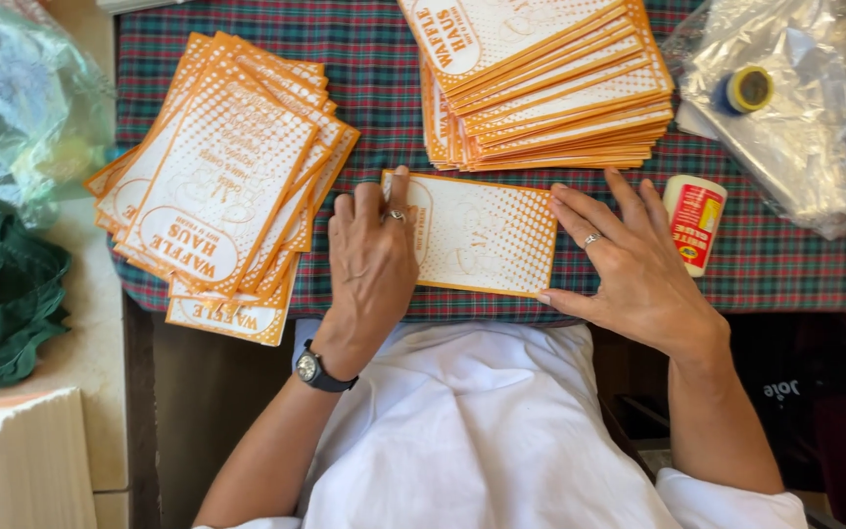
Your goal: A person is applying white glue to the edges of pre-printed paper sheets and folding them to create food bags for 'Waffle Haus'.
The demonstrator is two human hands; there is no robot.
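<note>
Those paper bags (477, 235) were white with orange borders and orange dot shading, same for both stacks (222, 186). The cloth (766, 264) was red-green plaid. The glue bottle (693, 221) was white with a red-yellow label, and the tape roll (748, 89) was yellow and blue.

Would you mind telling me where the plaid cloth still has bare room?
Bare plaid cloth shows between the left stack and the far stack, and right of the glue bottle. The near middle is crowded by both hands and one card.
</note>
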